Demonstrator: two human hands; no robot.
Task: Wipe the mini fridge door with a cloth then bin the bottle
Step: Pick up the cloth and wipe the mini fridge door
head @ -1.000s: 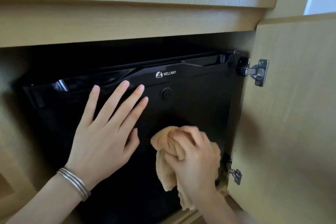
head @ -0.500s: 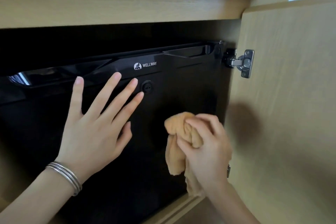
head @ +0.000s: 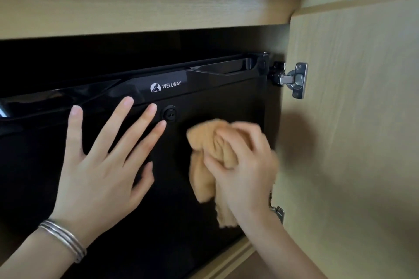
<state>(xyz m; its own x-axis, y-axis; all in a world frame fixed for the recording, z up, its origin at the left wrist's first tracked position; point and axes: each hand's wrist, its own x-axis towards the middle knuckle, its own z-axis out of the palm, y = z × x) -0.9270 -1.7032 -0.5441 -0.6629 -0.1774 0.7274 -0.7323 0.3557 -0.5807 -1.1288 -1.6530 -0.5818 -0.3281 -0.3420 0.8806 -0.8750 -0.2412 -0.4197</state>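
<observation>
Fridge door (head: pixel 172 210) is glossy flat black and sits closed inside the cabinet, with a soft orange cloth (head: pixel 204 142) bunched against it near its right edge, beside the keyhole (head: pixel 169 113). Right hand (head: pixel 247 165) grips the cloth, likely to press a firm wad; left hand (head: pixel 97 176) lies flat on the door with fingers (head: pixel 116 124) straight and spread, probably bracing it. No bottle in view; the wood-grain cabinet door (head: pixel 351 120) hangs open at right.

A furnished room is shown, such as in a home or a hotel. A black fridge (head: pixel 215 102) is fitted inside a cabinet (head: pixel 136 13) of light wood. The cabinet door (head: pixel 353 131) is opened to the right and is held by a metal hinge (head: pixel 294 79), as in fitted furniture.
</observation>
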